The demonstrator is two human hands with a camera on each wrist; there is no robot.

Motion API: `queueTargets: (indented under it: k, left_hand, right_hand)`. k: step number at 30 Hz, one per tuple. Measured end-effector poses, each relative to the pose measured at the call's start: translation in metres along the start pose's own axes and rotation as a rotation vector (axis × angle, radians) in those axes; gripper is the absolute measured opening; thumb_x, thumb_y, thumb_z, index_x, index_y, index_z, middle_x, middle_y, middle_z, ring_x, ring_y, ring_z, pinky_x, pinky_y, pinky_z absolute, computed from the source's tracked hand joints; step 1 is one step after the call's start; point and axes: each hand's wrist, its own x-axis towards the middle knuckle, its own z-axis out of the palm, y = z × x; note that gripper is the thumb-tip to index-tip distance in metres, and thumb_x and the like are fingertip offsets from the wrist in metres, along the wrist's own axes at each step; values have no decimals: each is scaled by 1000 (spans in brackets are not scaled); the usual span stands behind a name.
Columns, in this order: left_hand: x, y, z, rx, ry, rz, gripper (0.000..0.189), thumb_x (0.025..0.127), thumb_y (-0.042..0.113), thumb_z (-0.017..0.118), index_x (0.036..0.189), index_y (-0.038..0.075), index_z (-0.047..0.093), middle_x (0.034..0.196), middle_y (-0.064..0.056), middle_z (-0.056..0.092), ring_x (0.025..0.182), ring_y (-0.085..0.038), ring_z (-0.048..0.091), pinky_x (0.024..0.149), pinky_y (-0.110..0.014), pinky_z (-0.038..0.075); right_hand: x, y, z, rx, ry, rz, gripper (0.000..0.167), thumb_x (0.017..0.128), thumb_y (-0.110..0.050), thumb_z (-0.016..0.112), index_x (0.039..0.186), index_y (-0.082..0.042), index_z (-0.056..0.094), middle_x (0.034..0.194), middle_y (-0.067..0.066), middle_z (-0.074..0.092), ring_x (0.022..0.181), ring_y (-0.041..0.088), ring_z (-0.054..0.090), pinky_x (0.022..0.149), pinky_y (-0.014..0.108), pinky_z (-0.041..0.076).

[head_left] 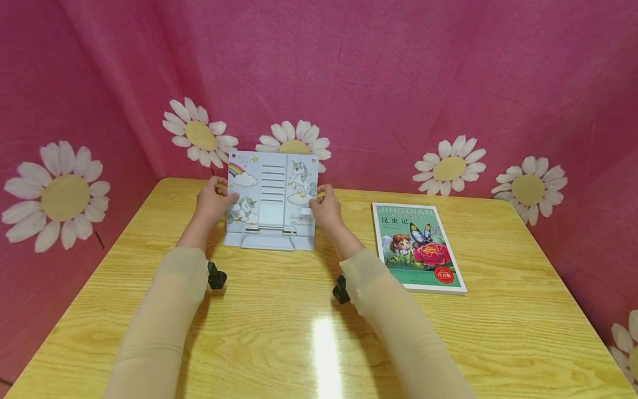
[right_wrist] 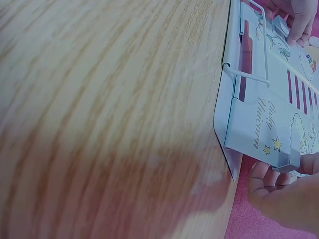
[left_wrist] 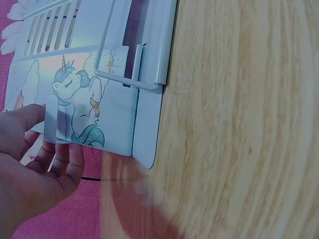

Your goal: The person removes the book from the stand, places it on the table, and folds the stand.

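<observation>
A pale metal book stand [head_left: 272,215] with unicorns and a rainbow printed on it stands tilted up near the back of the table. My left hand [head_left: 211,200] grips its left edge, thumb on the front beside a small side clip [left_wrist: 51,119] and fingers curled behind. At the opposite edge, my right hand [head_left: 328,208] holds the panel the same way, with its thumb by the other clip [right_wrist: 290,162]. A wire page holder [head_left: 268,249] juts out in front at the foot of the stand.
To the right lies a green-covered children's book [head_left: 418,249], face up. The wood-grain table [head_left: 269,332] runs back to a pink curtain [head_left: 349,72] with white daisies, which also hangs at both sides. Dark wrist cameras [head_left: 216,276] sit at the cuffs.
</observation>
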Motion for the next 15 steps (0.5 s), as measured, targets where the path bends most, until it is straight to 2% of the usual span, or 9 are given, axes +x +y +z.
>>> queueTargets:
  k: [8, 15]
  left_hand:
    - [-3, 1, 0, -6, 0, -4, 42, 93, 23, 59, 126, 5, 39, 103, -12, 46, 94, -25, 45, 72, -27, 41]
    - [-6, -1, 0, -5, 4, 19, 42, 92, 21, 61, 124, 2, 40, 101, -13, 46, 93, -25, 45, 71, -27, 41]
  right_hand:
    - [0, -1, -3, -1, -19, -2, 26, 95, -10, 52, 118, -6, 43, 80, 3, 42, 73, 17, 43, 61, 25, 37]
    - [1, 0, -7, -7, -36, 16, 23, 95, -12, 52, 116, -10, 42, 83, 3, 44, 74, 17, 44, 60, 24, 39]
